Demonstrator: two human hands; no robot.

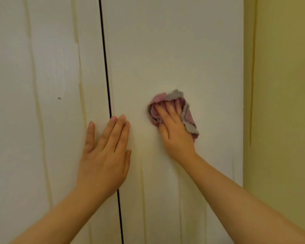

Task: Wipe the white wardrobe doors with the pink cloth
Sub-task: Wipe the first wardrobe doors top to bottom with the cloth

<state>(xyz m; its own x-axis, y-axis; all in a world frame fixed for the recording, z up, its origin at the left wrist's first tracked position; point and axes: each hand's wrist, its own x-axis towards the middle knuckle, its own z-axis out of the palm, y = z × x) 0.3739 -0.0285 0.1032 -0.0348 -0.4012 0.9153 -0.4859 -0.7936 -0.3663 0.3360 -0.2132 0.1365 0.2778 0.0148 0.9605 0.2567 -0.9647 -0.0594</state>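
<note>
Item: pink cloth [173,110], bunched, pressed to right wardrobe door [174,50] under right hand [174,132], fingers flat. Left hand [104,152]: flat, empty, straddling door gap [105,59]. Risk: the unclenched bunch may slip and drop.

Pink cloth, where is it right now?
In the head view, the pink cloth is bunched under the right hand on the right door, right of the dark gap.

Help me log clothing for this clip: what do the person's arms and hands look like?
The left forearm and right forearm are bare as far as the frame shows, no sleeves in view. The left hand and right hand wear no gloves, and no ring, watch or bracelet shows. The visible fingernails look short and unpainted.
</note>
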